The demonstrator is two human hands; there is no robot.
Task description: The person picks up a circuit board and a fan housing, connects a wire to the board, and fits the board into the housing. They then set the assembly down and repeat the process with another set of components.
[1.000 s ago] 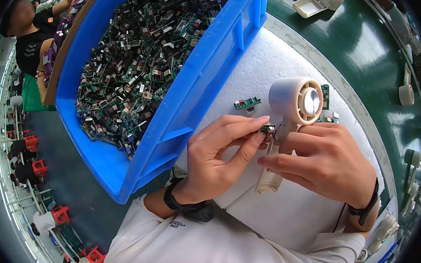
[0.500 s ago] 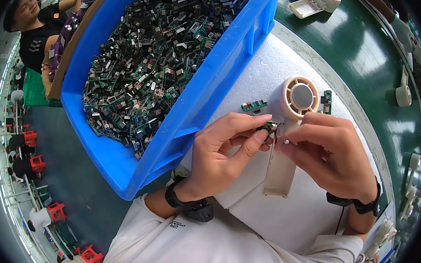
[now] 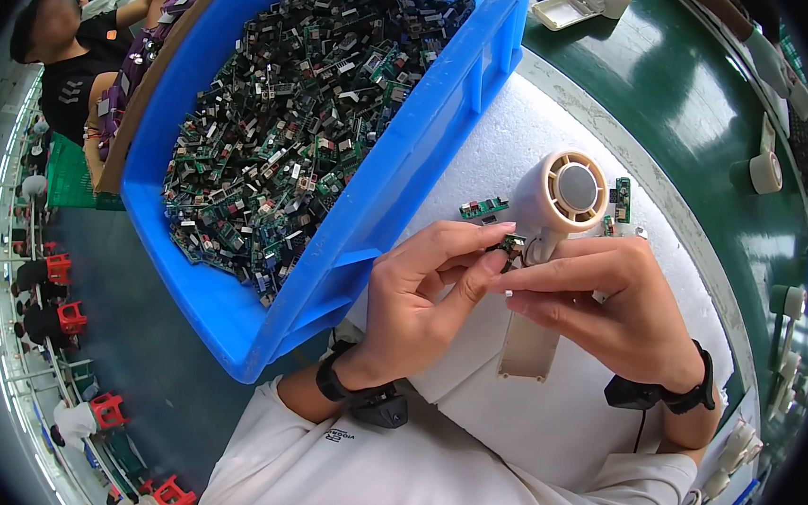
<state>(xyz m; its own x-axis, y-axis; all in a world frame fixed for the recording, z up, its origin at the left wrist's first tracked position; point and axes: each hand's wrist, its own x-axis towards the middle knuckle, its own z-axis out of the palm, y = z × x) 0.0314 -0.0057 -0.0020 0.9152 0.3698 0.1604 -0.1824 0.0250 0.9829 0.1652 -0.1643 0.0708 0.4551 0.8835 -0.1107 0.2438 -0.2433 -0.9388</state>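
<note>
My left hand [image 3: 420, 292] pinches a small green circuit board [image 3: 513, 246] between thumb and fingertips. My right hand [image 3: 618, 303] is closed, with a small white piece [image 3: 509, 294] showing at its thumb and fingertip, just below the board; fingers hide most of that piece. Behind the hands lies a cream handheld fan housing [image 3: 572, 186], its round head facing up with a grey disc in the centre. Thin wires show at its neck, beside the board. The hollow handle [image 3: 527, 354] extends toward me, partly covered by my right hand.
A blue bin [image 3: 326, 284] heaped with circuit boards [image 3: 291, 120] stands at left. Loose boards [image 3: 483, 207] [image 3: 623, 199] lie on the white foam [image 3: 468, 163] around the fan head. More fan housings [image 3: 766, 172] sit on the green bench [image 3: 692, 95]. Another person [image 3: 77, 70] works at far left.
My right hand has moved left, bringing the small white piece closer beneath the board. My left hand keeps its pinch on the board almost in place.
</note>
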